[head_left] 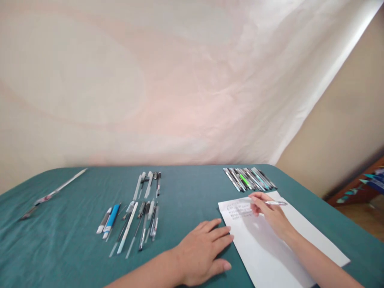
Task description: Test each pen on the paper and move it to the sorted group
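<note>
My right hand is closed around a slim pen, its back end pointing right, over a white sheet of paper. Small handwriting fills several short lines near the sheet's upper left corner, partly beside my fingers. My left hand lies flat, palm down, with its fingers spread on the green cloth. Its fingertips reach the left edge of the paper. The pen's tip is hidden behind my right fingers.
Pens in a tight row lie beyond the paper. Pens and refills lie in two groups left of centre, beside a blue marker. A long thin wrapped item rests far left on the green tablecloth. A pale curtain hangs behind.
</note>
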The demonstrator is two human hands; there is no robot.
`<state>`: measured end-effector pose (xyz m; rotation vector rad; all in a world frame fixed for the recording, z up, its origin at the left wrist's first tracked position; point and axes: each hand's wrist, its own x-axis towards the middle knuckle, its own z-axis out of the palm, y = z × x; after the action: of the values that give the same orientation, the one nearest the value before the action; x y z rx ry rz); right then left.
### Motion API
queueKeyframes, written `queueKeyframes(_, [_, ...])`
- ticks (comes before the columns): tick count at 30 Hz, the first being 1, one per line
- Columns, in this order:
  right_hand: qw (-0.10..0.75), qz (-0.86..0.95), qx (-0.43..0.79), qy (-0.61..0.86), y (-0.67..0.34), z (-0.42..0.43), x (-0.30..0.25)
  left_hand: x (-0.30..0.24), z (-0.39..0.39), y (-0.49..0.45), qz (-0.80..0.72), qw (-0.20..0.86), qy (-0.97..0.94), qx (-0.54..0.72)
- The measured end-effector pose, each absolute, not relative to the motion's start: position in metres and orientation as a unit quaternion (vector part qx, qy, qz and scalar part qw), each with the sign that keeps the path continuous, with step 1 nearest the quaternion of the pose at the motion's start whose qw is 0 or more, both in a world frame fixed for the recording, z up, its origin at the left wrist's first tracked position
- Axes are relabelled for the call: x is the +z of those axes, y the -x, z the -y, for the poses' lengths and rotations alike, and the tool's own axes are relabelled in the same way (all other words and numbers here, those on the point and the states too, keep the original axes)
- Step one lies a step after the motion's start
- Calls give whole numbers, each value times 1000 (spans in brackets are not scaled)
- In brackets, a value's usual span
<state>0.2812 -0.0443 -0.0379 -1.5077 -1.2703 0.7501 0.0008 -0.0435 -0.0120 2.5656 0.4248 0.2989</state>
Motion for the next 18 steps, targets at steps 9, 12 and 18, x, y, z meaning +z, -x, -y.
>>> queueKeyframes(9, [474,503,256,676,-313,58,-40,-10,41,-4,-145,235,-959,60])
queueKeyframes(12, [503,488,233,675,-330,56,-44,-10,40,-4,-144,239,-959,56])
queueKeyframes(18, [519,455,224,688,-352,55,-47,-11,38,-4,-139,237,-959,60])
